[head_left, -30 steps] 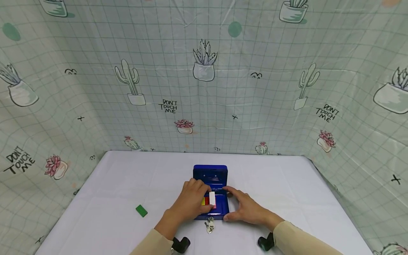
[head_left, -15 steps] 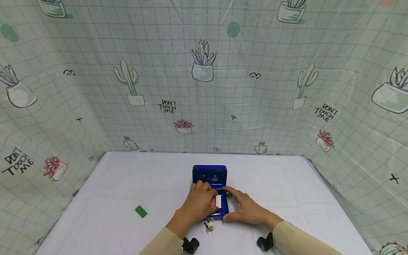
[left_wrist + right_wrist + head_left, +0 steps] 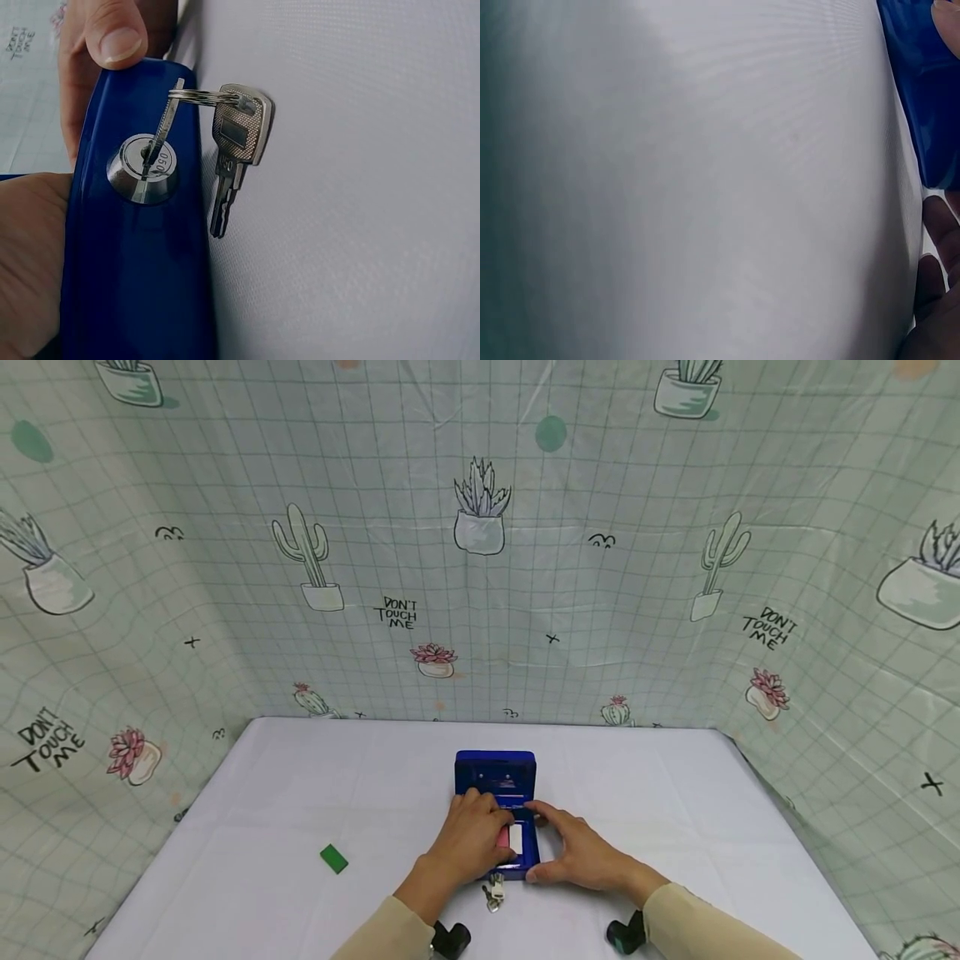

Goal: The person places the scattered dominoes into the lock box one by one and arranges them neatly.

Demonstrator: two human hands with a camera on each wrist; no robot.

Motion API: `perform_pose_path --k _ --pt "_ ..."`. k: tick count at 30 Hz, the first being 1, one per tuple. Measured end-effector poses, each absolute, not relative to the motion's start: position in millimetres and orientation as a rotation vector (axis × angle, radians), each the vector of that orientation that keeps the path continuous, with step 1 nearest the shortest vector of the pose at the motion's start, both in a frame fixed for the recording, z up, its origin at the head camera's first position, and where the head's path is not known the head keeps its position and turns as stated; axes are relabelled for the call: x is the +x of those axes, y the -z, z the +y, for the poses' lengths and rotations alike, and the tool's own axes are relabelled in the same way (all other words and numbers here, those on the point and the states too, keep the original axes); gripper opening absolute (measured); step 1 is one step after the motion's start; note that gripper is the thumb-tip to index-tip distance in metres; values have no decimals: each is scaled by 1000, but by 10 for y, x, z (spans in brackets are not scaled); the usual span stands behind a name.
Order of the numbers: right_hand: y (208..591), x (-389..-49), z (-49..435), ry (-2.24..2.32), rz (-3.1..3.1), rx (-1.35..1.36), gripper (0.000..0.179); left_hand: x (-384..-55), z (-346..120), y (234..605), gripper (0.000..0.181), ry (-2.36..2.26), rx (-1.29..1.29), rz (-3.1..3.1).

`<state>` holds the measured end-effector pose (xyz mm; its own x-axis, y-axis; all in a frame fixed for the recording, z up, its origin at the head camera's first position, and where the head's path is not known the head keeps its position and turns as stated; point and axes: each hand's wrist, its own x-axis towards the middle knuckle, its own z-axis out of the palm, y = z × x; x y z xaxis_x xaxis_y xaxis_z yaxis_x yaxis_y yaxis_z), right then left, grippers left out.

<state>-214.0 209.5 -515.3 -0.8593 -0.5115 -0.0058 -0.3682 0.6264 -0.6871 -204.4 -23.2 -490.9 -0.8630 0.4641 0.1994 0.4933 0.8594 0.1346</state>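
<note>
A blue metal cash box (image 3: 495,767) stands with its lid raised at the back. My left hand (image 3: 467,837) reaches into it, thumb and fingers at the two ends of a white block (image 3: 516,838). Against that block's left side lies a pink block (image 3: 503,837); the hand covers the left part of the box. My right hand (image 3: 579,852) grips the box's right side, thumb at the front corner and fingers farther back. In the left wrist view, one key sits in the front lock (image 3: 139,176), and a second key (image 3: 240,124) hangs from its ring.
A green block (image 3: 333,858) lies by itself on the white table (image 3: 262,810), left of the box. Patterned cloth (image 3: 480,610) encloses the back and sides. Black wrist devices (image 3: 626,932) are worn at both cuffs.
My left hand has moved right with the white block and lowered it beside the pink one. The yellow and red blocks are now hidden under that hand. My right hand keeps its hold.
</note>
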Motion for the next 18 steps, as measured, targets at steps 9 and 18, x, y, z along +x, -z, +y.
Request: perform_pose_path --k 9,18 --pt "5146 -2136 2093 1057 2645 -730 104 -2048 -234 4922 47 260 -736 -2875" --pt "5136 -2135 2093 1052 2640 -721 103 -2039 -255 4910 49 252 -735 -2873"
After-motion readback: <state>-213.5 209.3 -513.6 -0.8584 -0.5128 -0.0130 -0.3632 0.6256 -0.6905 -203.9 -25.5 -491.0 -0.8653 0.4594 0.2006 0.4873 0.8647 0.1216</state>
